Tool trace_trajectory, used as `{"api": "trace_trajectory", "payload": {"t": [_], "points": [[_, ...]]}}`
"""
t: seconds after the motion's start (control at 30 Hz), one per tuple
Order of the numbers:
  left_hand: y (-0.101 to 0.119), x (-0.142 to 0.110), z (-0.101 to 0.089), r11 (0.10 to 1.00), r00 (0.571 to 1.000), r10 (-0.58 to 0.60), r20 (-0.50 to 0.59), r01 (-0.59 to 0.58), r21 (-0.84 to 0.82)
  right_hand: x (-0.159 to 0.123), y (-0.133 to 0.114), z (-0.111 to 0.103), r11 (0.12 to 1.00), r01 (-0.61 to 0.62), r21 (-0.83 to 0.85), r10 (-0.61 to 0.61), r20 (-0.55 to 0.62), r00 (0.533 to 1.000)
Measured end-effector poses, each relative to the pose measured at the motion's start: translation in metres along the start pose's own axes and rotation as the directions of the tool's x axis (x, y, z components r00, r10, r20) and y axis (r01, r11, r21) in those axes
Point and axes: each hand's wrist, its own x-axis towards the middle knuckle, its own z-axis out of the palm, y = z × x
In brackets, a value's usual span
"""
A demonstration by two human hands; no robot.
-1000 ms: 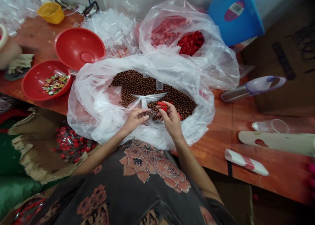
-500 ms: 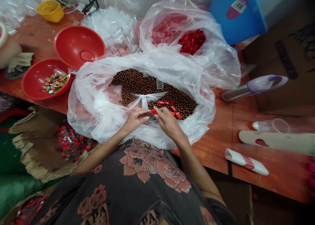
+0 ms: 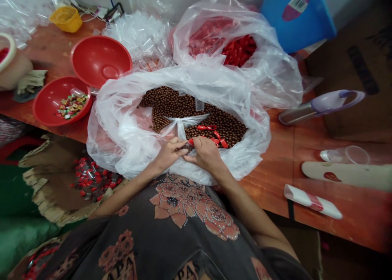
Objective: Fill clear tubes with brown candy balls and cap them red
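My left hand (image 3: 168, 154) pinches a small clear plastic container (image 3: 188, 146) with brown balls inside. Against it, my right hand (image 3: 206, 152) has its fingers closed on a red cap (image 3: 191, 141) at the container's upper end. Whether the cap is fully seated cannot be made out. Both hands are over the near rim of a large clear plastic bag (image 3: 121, 151) full of small brown balls (image 3: 170, 108). Several loose red caps (image 3: 218, 140) rest on the balls beside my right hand. Farther back among the balls stands a clear container (image 3: 199, 104).
Behind are a bag of red caps (image 3: 240, 51) and a heap of clear containers (image 3: 137, 32). Red bowls (image 3: 101, 59) stand left, one with wrapped sweets (image 3: 72, 106). Filled containers (image 3: 94, 178) lie in a torn carton (image 3: 49, 190) below. A flask (image 3: 318, 106) lies right.
My hands have come closer together. My right fingers have curled over the red cap and container, and the brown-filled container now shows more clearly between the hands. The view has shifted slightly.
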Motion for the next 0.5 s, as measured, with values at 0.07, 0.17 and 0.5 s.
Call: {"api": "trace_trajectory", "payload": {"t": [0.07, 0.17, 0.5], "points": [[0.000, -0.001, -0.001, 1.000, 1.000, -0.009, -0.001, 0.009, 0.012, 0.001, 0.002, -0.001, 0.999, 0.034, -0.018, -0.034, 0.024, 0.999], [-0.003, -0.001, 0.002, 0.993, 0.997, -0.078, 0.002, 0.078, -0.085, 0.002, 0.003, -0.005, 0.999, 0.053, 0.011, -0.054, 0.038, 0.998], [0.001, 0.007, 0.011, 0.645, 0.874, -0.433, 0.219, 0.470, -0.602, -0.005, 0.010, -0.010, 0.585, -0.337, 0.737, 0.325, 0.167, 0.931]]}}
